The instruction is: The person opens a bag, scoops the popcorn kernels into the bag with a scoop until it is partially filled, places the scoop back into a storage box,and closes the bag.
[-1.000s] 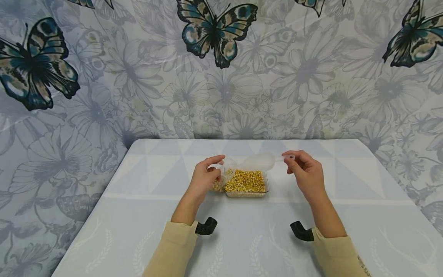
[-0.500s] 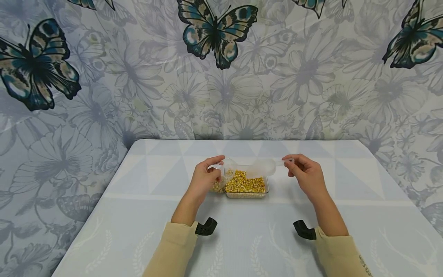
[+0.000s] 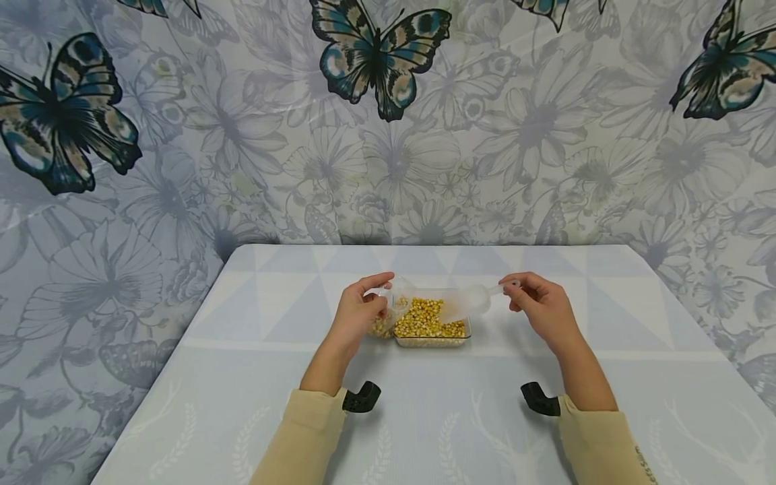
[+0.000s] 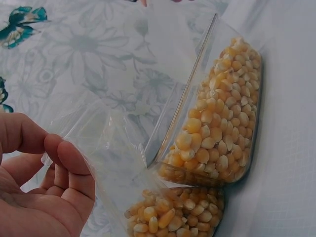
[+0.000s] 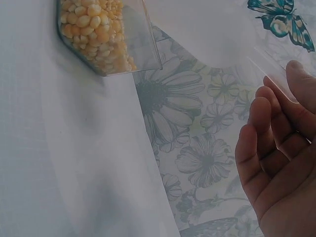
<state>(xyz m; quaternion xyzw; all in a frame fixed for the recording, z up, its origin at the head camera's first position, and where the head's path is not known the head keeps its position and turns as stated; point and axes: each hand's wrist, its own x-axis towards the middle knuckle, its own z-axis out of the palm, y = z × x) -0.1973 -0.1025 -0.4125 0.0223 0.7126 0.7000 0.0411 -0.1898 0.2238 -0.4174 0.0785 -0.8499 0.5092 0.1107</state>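
Note:
My left hand [image 3: 360,310] pinches the edge of a clear plastic bag [image 4: 111,148]. Corn kernels [image 4: 177,215] lie in the lower part of that bag, which stands against a glass container [image 4: 188,89]. More yellow kernels [image 3: 418,320] fill the container, heaped higher toward its left in the head view. With thumb and forefinger, my right hand [image 3: 542,306] pinches the thin handle of a translucent white scoop [image 3: 474,302]. The scoop's bowl is over the right part of the container, covering some kernels from the head view. What the bowl holds is hidden.
A pale patterned cloth covers the table [image 3: 436,404], and its far edge runs close behind the container. Beyond it hangs a floral backdrop [image 3: 261,135] with butterflies. Black curved pieces [image 3: 362,397] stick out at both cuffs.
My right hand has shifted right and slightly down in the head view, and the scoop with it, now overlapping more of the container's right side. The left hand and bag have stayed in place.

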